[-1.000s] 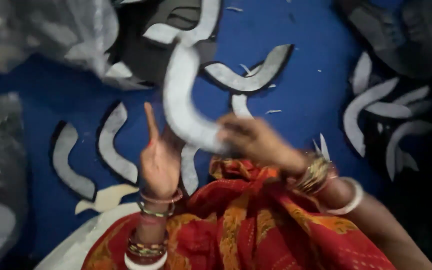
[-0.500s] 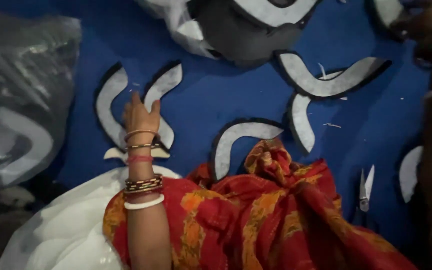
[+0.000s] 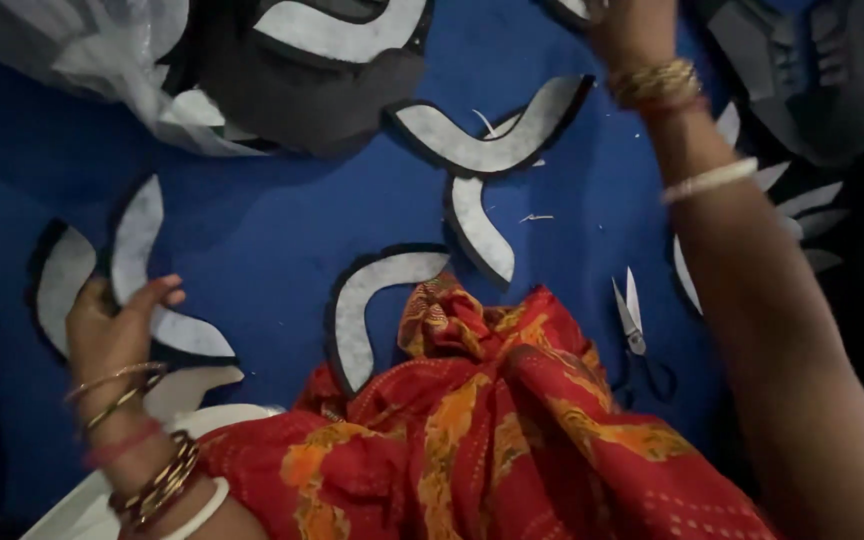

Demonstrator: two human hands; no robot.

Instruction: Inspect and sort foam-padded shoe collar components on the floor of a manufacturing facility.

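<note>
Left hand (image 3: 112, 325) half-curled, fingertips on curved white piece (image 3: 157, 290), long axis upright; right hand mostly off-frame, grip unclear.

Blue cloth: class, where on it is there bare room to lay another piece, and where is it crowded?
The blue cloth lies bare between the dark heap, the left hand and the middle curved piece. It is crowded around the scissors and at the right edge.
</note>
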